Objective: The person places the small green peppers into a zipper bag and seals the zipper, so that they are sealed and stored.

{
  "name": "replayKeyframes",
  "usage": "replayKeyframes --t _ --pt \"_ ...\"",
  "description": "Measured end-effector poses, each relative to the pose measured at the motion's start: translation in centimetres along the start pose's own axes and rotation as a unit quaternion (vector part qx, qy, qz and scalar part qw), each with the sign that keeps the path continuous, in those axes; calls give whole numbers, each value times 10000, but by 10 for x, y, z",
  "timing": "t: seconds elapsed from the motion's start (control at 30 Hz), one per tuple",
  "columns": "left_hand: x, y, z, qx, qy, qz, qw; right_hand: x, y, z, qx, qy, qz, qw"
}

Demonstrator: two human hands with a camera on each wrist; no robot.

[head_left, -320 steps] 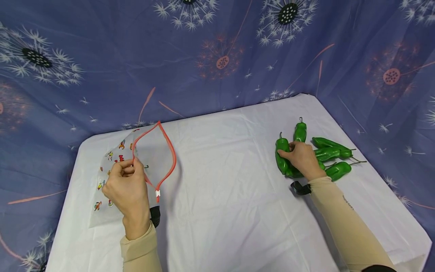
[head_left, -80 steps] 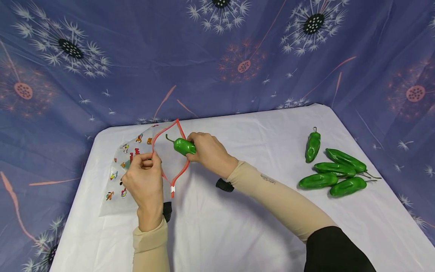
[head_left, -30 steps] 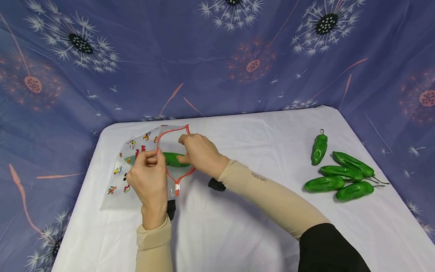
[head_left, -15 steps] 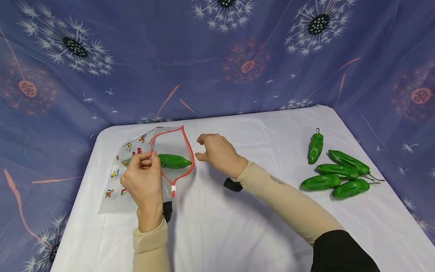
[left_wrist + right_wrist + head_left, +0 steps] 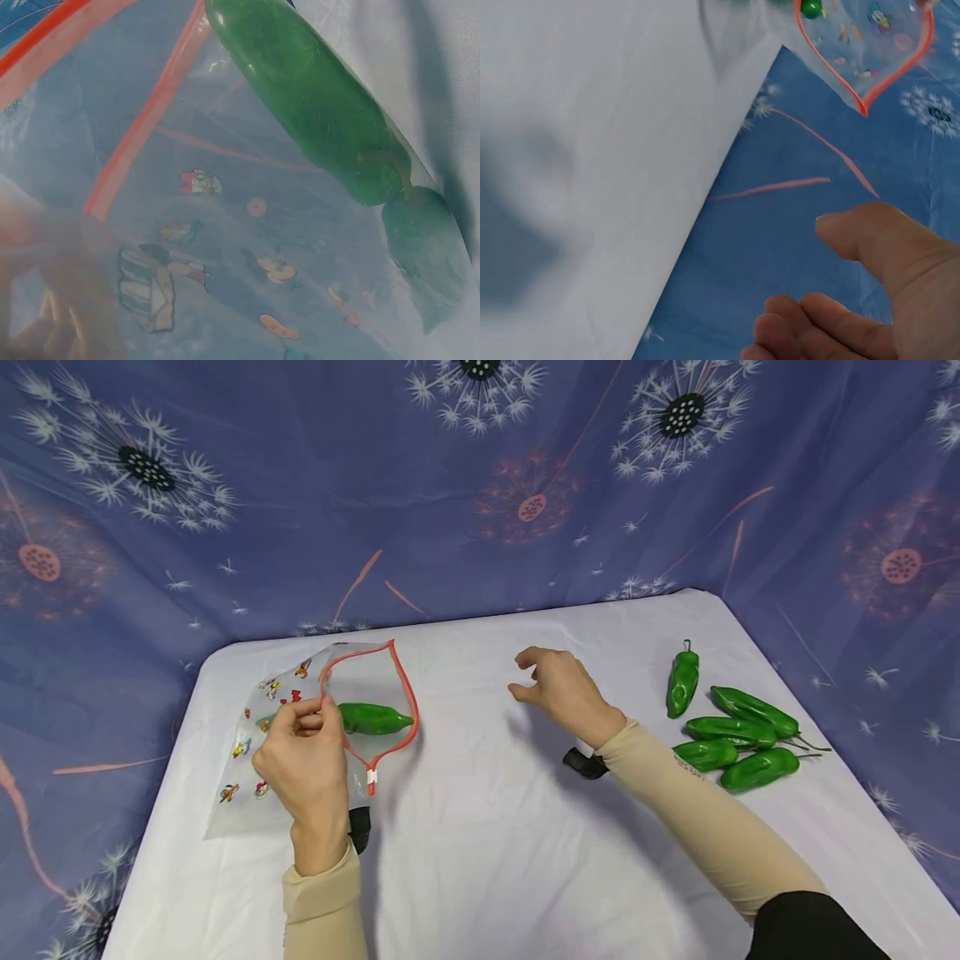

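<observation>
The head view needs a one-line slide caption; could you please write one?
Left hand pinches open the red-rimmed bag holding one green pepper; empty right hand hovers mid-table.

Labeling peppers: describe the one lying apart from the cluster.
On the white table, look to the far right for the cluster of green peppers. Just left of it lies a lone pepper, pointing away from the person, stem at the far end; the others lie crosswise.
</observation>
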State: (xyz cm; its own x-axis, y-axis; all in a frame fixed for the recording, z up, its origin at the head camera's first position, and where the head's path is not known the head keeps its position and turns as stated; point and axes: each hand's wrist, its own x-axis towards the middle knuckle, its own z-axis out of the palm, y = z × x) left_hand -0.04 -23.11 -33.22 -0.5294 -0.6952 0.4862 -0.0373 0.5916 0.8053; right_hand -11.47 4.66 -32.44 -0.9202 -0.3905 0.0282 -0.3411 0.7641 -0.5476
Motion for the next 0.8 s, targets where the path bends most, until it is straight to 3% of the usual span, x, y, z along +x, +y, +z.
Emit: replayKeyframes --t 0.2,0.4,0.8 --pt "0 -1 0 -6 4 -26 10000 -6 11 -16 32 345 -26 9994" --pt "0 -1 1 -25 1 22 10000 -18 33 -31 78 360 145 9992" --pt "0 -1 -1 -45 -60 -12 10000 -64 93 -56 -152 712 526 9960"
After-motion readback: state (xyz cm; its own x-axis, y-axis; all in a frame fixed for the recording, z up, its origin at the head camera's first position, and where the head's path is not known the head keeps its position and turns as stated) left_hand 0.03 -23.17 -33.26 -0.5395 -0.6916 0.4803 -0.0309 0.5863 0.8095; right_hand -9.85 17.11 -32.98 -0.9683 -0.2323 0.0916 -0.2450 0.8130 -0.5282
